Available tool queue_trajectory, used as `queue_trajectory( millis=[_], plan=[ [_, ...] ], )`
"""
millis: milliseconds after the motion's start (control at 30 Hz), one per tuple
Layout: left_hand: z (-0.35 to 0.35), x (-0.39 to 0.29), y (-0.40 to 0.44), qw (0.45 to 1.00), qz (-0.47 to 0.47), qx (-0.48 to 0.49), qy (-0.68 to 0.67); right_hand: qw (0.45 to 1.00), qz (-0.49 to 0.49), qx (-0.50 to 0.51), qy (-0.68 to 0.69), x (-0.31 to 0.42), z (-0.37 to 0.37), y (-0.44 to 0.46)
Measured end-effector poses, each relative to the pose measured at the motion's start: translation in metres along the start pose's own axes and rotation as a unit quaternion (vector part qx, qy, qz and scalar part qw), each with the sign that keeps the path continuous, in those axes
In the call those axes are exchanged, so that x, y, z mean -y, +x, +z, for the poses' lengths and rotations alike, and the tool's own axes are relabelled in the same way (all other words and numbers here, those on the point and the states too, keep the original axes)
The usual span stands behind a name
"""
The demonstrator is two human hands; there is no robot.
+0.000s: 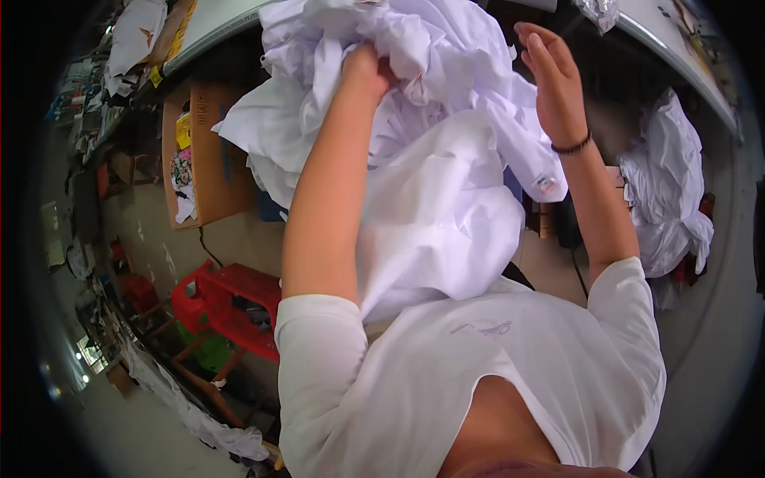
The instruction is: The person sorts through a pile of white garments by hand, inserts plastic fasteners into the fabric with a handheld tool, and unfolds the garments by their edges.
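A large bunched heap of white cloth [446,199] spreads in front of me, from the edge of the white table down toward my lap. My left hand [368,76] is sunk into the folds near the top of the heap and grips the cloth, its fingertips hidden by the fabric. Just off the right side of the heap, my right hand [555,84] is raised with fingers apart and nothing in it. A dark bead bracelet [572,145] circles my right wrist. Whether the cloth is one piece or several, I cannot tell.
A cardboard box [209,171] holding scraps stands at my left, with a red plastic stool [231,307] below it. More white cloth [668,191] hangs bundled at my right. The table's edge [215,40] curves across the top.
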State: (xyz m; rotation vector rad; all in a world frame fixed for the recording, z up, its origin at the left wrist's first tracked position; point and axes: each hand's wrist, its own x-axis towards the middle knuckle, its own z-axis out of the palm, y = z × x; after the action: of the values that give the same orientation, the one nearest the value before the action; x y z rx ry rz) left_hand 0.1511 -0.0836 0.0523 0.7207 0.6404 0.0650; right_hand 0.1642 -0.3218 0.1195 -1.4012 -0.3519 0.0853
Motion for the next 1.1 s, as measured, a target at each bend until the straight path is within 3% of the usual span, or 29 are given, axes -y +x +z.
queue_trajectory(
  millis=[33, 67, 100, 133, 200, 233, 267, 333, 400, 433, 467, 500, 533, 567, 600, 633, 667, 700, 733, 767, 833, 900, 967, 1033, 1067, 1100],
  plan=[
    [0.018, -0.001, 0.000, 0.998, -0.022, -0.028, 0.050, 0.997, -0.073, 0.008, -0.038, 0.023, 0.015, -0.016],
    [0.023, -0.002, 0.012, 0.996, -0.084, -0.012, 0.028, 0.992, -0.041, 0.117, -0.031, 0.042, 0.024, -0.046],
    [0.020, 0.003, 0.029, 0.995, -0.094, 0.030, 0.034, 0.956, -0.041, 0.289, -0.027, 0.048, 0.035, -0.075],
    [0.012, 0.012, 0.048, 0.991, -0.103, 0.073, 0.040, 0.868, -0.104, 0.484, -0.048, 0.044, 0.049, -0.096],
    [-0.005, 0.019, 0.062, 0.937, 0.002, 0.344, 0.066, 0.799, -0.211, 0.456, -0.330, 0.039, 0.068, -0.119],
    [0.002, 0.014, 0.055, 0.961, -0.085, 0.254, 0.076, 0.750, -0.210, 0.455, -0.432, 0.017, 0.070, -0.125],
    [0.008, 0.008, 0.046, 0.970, -0.167, 0.158, 0.084, 0.737, -0.115, 0.436, -0.504, -0.003, 0.067, -0.128],
    [-0.001, -0.001, 0.035, 0.960, -0.199, 0.179, 0.078, 0.641, 0.059, 0.523, -0.559, -0.031, 0.054, -0.137],
    [-0.015, -0.003, 0.029, 0.937, -0.175, 0.276, 0.122, 0.649, 0.138, 0.584, -0.468, -0.067, 0.038, -0.172],
    [-0.016, -0.002, 0.023, 0.938, -0.175, 0.273, 0.121, 0.687, 0.143, 0.590, -0.400, -0.066, 0.035, -0.183],
    [-0.016, -0.001, 0.018, 0.914, -0.052, 0.364, 0.172, 0.720, 0.145, 0.593, -0.332, -0.065, 0.034, -0.188],
    [-0.014, -0.001, 0.006, 0.893, 0.011, 0.405, 0.197, 0.743, 0.134, 0.603, -0.256, -0.061, 0.038, -0.186],
    [-0.008, -0.002, -0.010, 0.868, 0.076, 0.439, 0.218, 0.772, 0.187, 0.581, -0.180, -0.053, 0.045, -0.175],
    [-0.004, -0.003, -0.030, 0.880, 0.088, 0.344, 0.314, 0.792, 0.240, 0.552, -0.102, -0.049, 0.051, -0.161],
    [0.005, -0.008, -0.056, 0.875, 0.100, 0.244, 0.406, 0.865, 0.183, 0.467, -0.016, -0.055, 0.055, -0.149],
    [0.007, -0.017, -0.090, 0.872, 0.096, 0.245, 0.414, 0.862, 0.300, 0.407, 0.034, -0.042, 0.055, -0.116],
    [-0.006, -0.020, -0.111, 0.886, 0.095, 0.237, 0.388, 0.910, 0.273, 0.310, 0.040, -0.032, 0.052, -0.087],
    [-0.026, -0.023, -0.128, 0.899, 0.094, 0.228, 0.363, 0.926, 0.249, 0.217, 0.184, -0.030, 0.044, -0.059],
    [-0.051, -0.021, -0.143, 0.910, 0.128, 0.145, 0.366, 0.929, 0.248, 0.187, 0.201, -0.023, 0.031, -0.025],
    [-0.077, -0.016, -0.156, 0.915, 0.160, 0.062, 0.366, 0.941, 0.178, 0.206, 0.202, -0.025, 0.016, 0.007],
    [-0.117, 0.003, -0.185, 0.909, 0.217, -0.112, 0.338, 0.971, 0.137, 0.084, 0.176, -0.021, 0.015, 0.050],
    [-0.161, 0.040, -0.205, 0.894, 0.202, -0.178, 0.359, 0.978, 0.168, 0.053, 0.114, -0.033, 0.011, 0.067],
    [-0.169, 0.072, -0.227, 0.957, 0.122, -0.109, 0.240, 0.976, 0.179, 0.047, 0.114, -0.023, 0.023, 0.059],
    [-0.156, 0.080, -0.236, 0.948, 0.155, -0.165, 0.225, 0.933, 0.198, 0.160, 0.252, 0.002, 0.040, 0.031],
    [-0.159, 0.080, -0.235, 0.942, 0.196, -0.179, 0.204, 0.939, 0.225, 0.221, 0.134, -0.034, 0.026, 0.031],
    [-0.154, 0.071, -0.234, 0.940, 0.254, -0.176, 0.142, 0.937, 0.121, 0.328, -0.022, -0.019, 0.039, -0.009]
  ],
)
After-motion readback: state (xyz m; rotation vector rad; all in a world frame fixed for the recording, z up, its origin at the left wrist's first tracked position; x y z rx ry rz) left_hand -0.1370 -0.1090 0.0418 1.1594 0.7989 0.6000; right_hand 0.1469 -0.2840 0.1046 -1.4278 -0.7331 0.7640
